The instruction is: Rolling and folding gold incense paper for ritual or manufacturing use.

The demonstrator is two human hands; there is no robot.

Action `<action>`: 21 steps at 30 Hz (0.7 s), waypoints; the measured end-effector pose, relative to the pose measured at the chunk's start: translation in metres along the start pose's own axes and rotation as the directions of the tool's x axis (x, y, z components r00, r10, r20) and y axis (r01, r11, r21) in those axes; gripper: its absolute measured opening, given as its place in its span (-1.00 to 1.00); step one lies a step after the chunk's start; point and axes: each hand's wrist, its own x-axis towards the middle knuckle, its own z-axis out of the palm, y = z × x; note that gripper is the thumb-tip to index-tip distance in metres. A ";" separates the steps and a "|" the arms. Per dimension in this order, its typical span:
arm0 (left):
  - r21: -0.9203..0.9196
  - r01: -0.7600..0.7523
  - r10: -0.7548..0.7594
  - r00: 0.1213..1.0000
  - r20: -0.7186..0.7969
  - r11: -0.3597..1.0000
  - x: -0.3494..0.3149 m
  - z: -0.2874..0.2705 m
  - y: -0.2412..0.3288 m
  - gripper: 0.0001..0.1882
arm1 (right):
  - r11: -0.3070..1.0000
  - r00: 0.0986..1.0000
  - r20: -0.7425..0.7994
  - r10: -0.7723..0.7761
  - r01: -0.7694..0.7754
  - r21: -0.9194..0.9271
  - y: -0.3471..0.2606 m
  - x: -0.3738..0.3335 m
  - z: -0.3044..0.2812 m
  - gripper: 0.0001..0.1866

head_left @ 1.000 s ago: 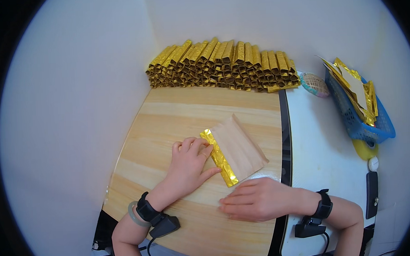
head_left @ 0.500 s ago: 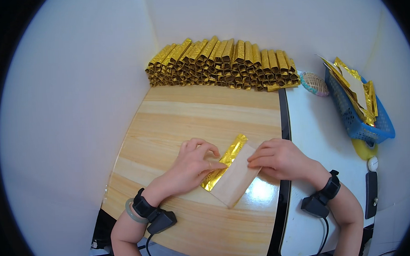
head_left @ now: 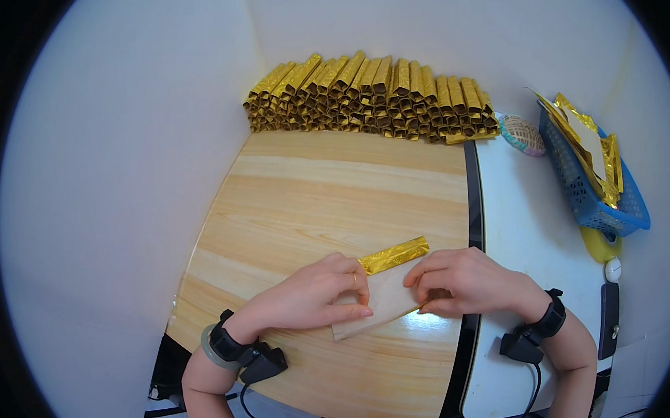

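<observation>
A sheet of gold foil paper [head_left: 386, 292] lies at a slant on the wooden table, its pale back facing up. Along the far edge, a shiny gold strip [head_left: 394, 256] is folded over. My left hand [head_left: 327, 291] has its fingers curled over the sheet's left part, thumb resting on the pale side. At the sheet's right end, my right hand [head_left: 461, 278] pinches the edge between bent fingers and thumb; the fingertips partly cover that end.
A stack of folded gold paper tubes [head_left: 367, 95] lines the back of the wooden table [head_left: 334, 186]. On the white table [head_left: 511, 224] at right are a woven round object [head_left: 522, 135], a blue basket [head_left: 601, 216] holding gold paper, and a yellow tape roll [head_left: 600, 246].
The sheet has turned clockwise, its gold strip now lying flatter along the far side. My left hand has moved right and down, and my right hand has shifted to the sheet's right end.
</observation>
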 end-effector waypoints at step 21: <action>-0.035 0.175 -0.175 0.984 -0.018 0.984 0.006 0.012 0.005 -0.72 | 0.922 0.911 -0.160 0.380 -0.386 -0.007 0.000 0.003 -0.003 -0.80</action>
